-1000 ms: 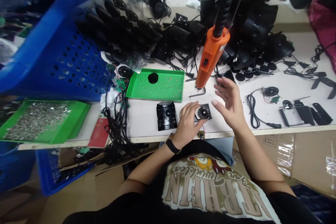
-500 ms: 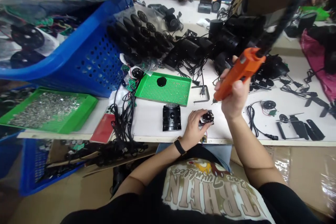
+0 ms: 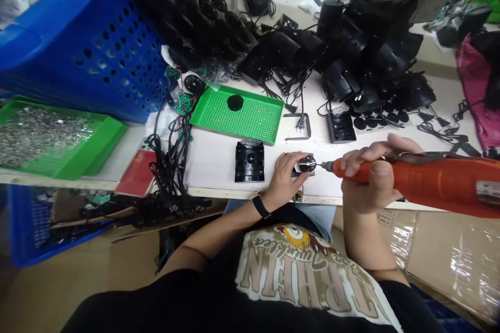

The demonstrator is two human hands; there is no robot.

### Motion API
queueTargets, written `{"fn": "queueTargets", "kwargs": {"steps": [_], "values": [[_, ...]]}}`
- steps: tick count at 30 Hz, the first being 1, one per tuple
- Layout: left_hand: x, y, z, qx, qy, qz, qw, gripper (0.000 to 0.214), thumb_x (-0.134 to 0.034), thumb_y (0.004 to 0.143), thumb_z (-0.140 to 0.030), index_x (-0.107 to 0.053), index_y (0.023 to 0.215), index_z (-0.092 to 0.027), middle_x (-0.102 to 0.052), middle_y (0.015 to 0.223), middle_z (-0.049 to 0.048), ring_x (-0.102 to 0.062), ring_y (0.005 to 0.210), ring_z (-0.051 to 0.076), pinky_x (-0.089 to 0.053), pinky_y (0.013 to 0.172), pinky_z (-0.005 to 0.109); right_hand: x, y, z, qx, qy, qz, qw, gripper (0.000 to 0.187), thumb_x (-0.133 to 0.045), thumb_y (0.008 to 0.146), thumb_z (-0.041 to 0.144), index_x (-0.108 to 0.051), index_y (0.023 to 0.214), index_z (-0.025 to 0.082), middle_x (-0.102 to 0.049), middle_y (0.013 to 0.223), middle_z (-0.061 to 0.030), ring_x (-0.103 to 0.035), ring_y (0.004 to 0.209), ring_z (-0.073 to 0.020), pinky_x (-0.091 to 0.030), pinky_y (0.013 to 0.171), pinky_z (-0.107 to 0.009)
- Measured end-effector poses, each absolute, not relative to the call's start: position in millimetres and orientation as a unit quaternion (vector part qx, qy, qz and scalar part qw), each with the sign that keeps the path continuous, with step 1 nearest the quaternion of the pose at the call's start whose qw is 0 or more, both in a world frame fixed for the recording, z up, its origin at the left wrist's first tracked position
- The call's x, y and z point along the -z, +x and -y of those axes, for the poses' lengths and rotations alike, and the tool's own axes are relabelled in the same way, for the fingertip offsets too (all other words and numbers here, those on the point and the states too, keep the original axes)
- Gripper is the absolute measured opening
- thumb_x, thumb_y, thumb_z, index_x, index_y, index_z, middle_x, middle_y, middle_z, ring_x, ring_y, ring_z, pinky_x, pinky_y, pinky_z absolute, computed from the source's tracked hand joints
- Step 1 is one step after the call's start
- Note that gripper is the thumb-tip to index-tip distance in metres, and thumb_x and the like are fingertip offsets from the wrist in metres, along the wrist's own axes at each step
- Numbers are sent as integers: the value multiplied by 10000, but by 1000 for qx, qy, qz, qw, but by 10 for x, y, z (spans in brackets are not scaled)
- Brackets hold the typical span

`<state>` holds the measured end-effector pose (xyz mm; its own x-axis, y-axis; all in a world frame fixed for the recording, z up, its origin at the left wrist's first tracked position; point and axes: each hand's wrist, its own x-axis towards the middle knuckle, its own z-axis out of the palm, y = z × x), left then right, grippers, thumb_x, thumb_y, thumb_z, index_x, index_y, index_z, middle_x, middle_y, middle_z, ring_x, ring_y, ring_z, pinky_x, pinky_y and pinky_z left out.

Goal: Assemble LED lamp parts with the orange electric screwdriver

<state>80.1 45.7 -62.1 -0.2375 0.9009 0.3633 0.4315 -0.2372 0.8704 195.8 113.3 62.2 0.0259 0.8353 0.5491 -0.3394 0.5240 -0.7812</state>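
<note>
My left hand [image 3: 287, 171] grips a small round black part [image 3: 308, 164] between thumb and fingers, close to the table's front edge. A squarish piece shows partly under the round part. My right hand [image 3: 375, 171] is wrapped round an orange electric screwdriver [image 3: 437, 184], which lies nearly level in view. Its thin bit points left and reaches the right side of the round part; whether it sits in a screw I cannot tell. Left of my left hand, a black plastic housing half [image 3: 250, 161] lies with its hollow side up.
A green perforated tray [image 3: 211, 124] holds a black disc and a few small screws. Farther left are a green tray of metal pieces [image 3: 84, 158], a blue basket [image 3: 113, 52] and bundled black cables [image 3: 170, 151]. Black housings [image 3: 344, 78] and cords crowd the back; a metal bracket [image 3: 308, 127] lies nearer.
My right hand has lowered the screwdriver from a raised, slanted hold to nearly level, its bit now at the round part. My left hand keeps its hold. The head view has tipped downward.
</note>
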Motion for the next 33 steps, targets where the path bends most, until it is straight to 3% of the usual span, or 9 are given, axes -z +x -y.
{"fn": "queueTargets", "kwargs": {"steps": [17,33], "values": [[610,792,-469,-543,570,-576,219,419,-760,906,-223,-604,1295,-249,-734,1260,89,-684,1188,242,-502,1093,474,-485,1829,-1107,-435,-220,547,680,263,-740,844,326,-642,1080,264,-611,767,81,-501,402,-47,-493,412,-226],[713,848,-462,-553,573,-581,170,396,-755,913,-291,-631,1288,-253,-759,1228,92,-718,1168,230,-417,1199,542,-498,1784,-1095,-424,-245,587,645,194,-705,896,362,-598,1024,263,-514,572,115,-499,382,-77,-460,416,-231]]}}
